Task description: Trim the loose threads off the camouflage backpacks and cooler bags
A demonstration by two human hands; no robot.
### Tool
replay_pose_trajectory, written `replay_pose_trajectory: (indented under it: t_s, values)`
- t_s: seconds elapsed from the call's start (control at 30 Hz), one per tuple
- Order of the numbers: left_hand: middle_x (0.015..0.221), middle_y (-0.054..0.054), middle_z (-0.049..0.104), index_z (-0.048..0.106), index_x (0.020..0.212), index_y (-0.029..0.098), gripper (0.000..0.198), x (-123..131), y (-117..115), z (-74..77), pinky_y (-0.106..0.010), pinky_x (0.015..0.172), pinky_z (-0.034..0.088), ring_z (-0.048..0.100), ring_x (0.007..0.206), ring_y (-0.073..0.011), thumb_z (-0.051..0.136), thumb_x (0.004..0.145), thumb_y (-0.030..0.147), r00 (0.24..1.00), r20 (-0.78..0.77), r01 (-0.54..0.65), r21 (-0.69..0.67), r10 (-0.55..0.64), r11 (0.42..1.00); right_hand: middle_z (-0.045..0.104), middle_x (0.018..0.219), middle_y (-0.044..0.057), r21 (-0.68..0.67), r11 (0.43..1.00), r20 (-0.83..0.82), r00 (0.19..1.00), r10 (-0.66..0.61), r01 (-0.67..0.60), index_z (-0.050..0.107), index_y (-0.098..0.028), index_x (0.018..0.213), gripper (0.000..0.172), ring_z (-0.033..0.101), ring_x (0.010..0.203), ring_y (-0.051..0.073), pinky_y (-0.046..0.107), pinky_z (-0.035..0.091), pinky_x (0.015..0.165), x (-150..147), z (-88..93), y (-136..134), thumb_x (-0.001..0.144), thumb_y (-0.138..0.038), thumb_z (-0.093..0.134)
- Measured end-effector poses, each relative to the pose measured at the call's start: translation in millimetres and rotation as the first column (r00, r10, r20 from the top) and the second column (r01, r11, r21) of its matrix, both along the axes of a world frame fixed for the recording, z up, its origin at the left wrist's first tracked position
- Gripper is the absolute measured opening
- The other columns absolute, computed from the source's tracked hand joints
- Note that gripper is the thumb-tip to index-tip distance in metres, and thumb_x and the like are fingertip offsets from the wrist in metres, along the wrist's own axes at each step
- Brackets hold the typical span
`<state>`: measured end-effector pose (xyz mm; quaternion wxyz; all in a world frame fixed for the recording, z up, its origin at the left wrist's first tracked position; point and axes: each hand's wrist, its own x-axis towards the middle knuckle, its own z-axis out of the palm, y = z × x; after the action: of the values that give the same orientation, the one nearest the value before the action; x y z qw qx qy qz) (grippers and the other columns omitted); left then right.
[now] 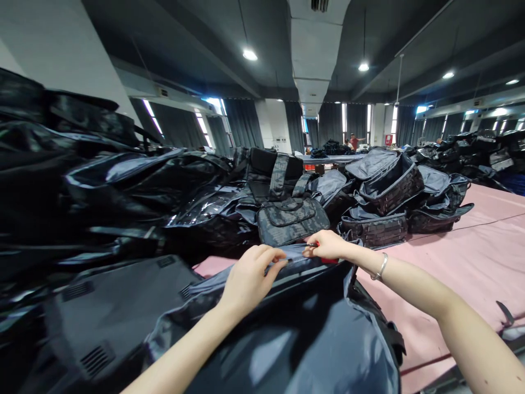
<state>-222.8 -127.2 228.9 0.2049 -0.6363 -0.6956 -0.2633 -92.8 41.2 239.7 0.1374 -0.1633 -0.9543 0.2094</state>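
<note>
A large dark backpack (328,339) lies open in front of me, its grey lining showing. My left hand (256,273) reaches over it and pinches the edge of the bag, where a small black piece sticks out by the fingertips. Just to the right, my right hand (326,244) is closed around a small red-and-black tool (328,260) that looks like thread snips. Its dark tip points left, towards my left fingers; most of it is hidden by the hand. A metal bangle (381,266) circles the right wrist.
Dark bags (164,180) are heaped high on the left. A camouflage backpack (293,219) stands just beyond my hands, with several open bags (385,191) stacked to its right. The table has a pink cover (463,257). A person (353,142) is far back.
</note>
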Motion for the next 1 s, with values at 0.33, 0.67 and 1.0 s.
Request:
replay_pose_trajectory:
  t_s: [0.33,0.67,1.0]
  values:
    - [0.069,-0.002,0.062,0.062,0.075,0.017,0.019,17.5,-3.1,-9.5,-0.029,0.057,0.040,0.055,0.060,-0.0161,0.052,0.087,0.028,0.849,-0.521,0.018,0.201,0.091,0.979,0.064,0.066,-0.001,-0.091,0.996,0.078,0.997,-0.009,0.016,0.072,-0.015,0.078,0.022,0.051,0.058,0.010,0.019,0.032,0.050,1.3,9.6,-2.2,0.076,-0.036,0.066]
    - [0.069,-0.003,0.056,0.054,0.074,0.017,0.022,22.4,3.6,-14.2,-0.026,0.059,0.043,0.053,0.059,-0.0140,0.039,0.089,0.022,0.899,-0.436,0.024,0.113,0.028,0.993,0.064,0.084,0.001,-0.021,0.999,-0.133,0.990,-0.037,0.035,0.065,-0.018,0.092,0.024,0.057,0.077,0.015,0.023,0.039,0.066,9.0,4.9,-4.2,0.076,-0.034,0.069]
    - [0.070,-0.003,0.056,0.052,0.074,0.017,0.022,16.6,4.5,-11.1,-0.027,0.059,0.044,0.055,0.061,-0.0152,0.039,0.090,0.023,0.927,-0.372,0.073,0.085,-0.037,0.994,0.064,0.090,0.006,0.646,0.760,-0.286,0.899,0.333,-0.076,0.060,-0.018,0.089,0.011,0.052,0.081,0.018,0.029,0.033,0.066,36.3,-13.9,6.8,0.088,-0.028,0.057]
